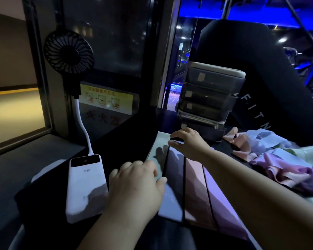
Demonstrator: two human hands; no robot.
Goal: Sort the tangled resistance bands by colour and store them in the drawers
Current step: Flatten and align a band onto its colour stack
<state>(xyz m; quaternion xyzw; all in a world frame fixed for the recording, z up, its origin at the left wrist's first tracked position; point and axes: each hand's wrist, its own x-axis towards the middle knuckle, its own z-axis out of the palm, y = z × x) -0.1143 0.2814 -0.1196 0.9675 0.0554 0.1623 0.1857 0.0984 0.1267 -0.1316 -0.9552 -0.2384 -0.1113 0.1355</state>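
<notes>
left grip [134,184] is palm down with the fingers loosely spread, resting flat on the near end of a pale green band [157,152], thumb just touching the edge of the light blue band [172,201] next to it, so it's wide and not wrapped round anything. right grip [186,141] reaches out further, over the far ends of those same two strips, fingers stretched forward with the thumb below and a dark gap between them. honestly can't tell if it's pinching a band end or just lying on it. under the right forearm there's also a pink band [193,186] and a purple band [222,204], all four laid flat side by side on the dark desk [126,141]. to the right of the right grip sits the tangled pile [271,150], pink, white, green and purple all mixed up. just beyond the right grip is the stack of dark drawers [210,98], all pushed in as far as i can see. left of the left grip lies a white power bank [85,188], with a white cable [81,121] going up to a black fan [69,52].
</notes>
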